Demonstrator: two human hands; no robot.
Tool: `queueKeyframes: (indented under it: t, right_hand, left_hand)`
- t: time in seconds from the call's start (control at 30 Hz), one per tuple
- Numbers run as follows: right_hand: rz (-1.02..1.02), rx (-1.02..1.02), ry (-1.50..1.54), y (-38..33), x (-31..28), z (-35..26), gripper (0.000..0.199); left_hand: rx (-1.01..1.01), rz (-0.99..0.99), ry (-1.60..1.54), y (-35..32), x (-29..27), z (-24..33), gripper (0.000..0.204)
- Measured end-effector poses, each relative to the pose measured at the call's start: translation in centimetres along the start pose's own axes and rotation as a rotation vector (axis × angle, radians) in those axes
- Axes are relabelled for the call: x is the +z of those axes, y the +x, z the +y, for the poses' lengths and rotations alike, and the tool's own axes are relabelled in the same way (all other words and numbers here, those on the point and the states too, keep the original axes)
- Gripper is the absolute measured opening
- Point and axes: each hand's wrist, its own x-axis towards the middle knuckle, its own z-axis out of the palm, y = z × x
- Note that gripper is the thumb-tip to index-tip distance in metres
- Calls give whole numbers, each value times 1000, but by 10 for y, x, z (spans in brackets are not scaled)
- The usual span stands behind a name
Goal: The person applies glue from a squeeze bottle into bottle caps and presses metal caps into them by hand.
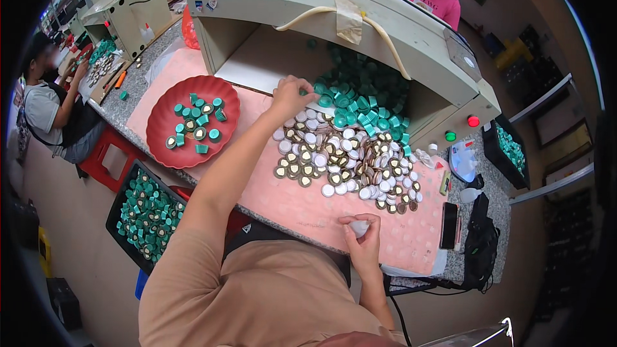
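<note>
Green ribbed caps (367, 117) — a jumbled heap — against flat round discs (365, 193).

Discs (360, 160) in front, caps (369, 112) behind!

Here's the mat (295, 215) lying on the worktop (138, 83), and mid-mat the discs spread before the cabinet (289, 0). Right behind them come the caps, reaching back into the cabinet's mouth. Over left, a dish (168, 106) on the mat holds more caps; nearer and lower, beside the worktop, the left crate (128, 250) has more. Out right: a phone (449, 226) at the mat's edge, a bag (482, 238) just beyond.
</note>
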Motion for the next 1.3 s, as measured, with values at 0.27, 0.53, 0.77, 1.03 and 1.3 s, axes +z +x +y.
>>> queueKeyframes:
  t: [0.27, 0.53, 0.77, 1.03, 1.3]
  right_hand:
    - [-28, 10, 120, 33, 17, -27, 26]
    - [-45, -134, 182, 45, 29, -32, 26]
    - [-62, -47, 299, 31, 28, -36, 29]
    - [76, -196, 31, 18, 17, -37, 47]
    - [225, -288, -20, 22, 23, -46, 48]
  left_hand:
    - [55, -308, -445, -77, -40, 38, 17]
    - [268, -447, -551, -162, -57, 100, 74]
    - [-163, -489, -1229, -199, -37, 80, 62]
    - [-399, -509, -1645, -222, -43, 73, 46]
    - [-601, -612, -2094, -232, -40, 68, 44]
